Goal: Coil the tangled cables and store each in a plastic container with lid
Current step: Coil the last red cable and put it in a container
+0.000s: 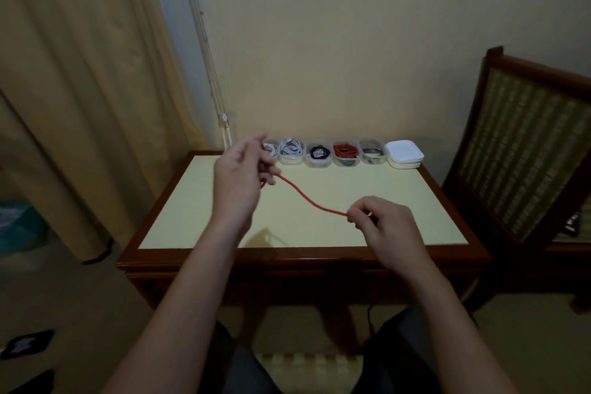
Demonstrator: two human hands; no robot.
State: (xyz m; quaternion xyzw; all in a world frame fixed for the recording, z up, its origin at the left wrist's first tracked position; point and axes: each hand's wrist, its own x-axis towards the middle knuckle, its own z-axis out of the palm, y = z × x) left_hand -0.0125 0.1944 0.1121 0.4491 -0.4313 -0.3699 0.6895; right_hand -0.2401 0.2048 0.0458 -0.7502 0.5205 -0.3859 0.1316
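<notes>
A red cable (308,198) stretches in the air above the table between my two hands. My left hand (240,174) is raised at the left and pinches one end of it. My right hand (380,222) sits lower at the right, its curled fingers pinching the cable's other part. Along the table's far edge stands a row of clear plastic containers: two with white cables (291,150), one with a black cable (319,153), one with a red cable (345,152), one with a grey cable (372,152). A stack of white lids (404,153) lies at the row's right end.
The table (224,224) has a pale yellow top and a dark wooden frame. A wooden chair (524,150) with a woven back stands close at the right. Curtains hang at the left. My knees are under the table's near edge.
</notes>
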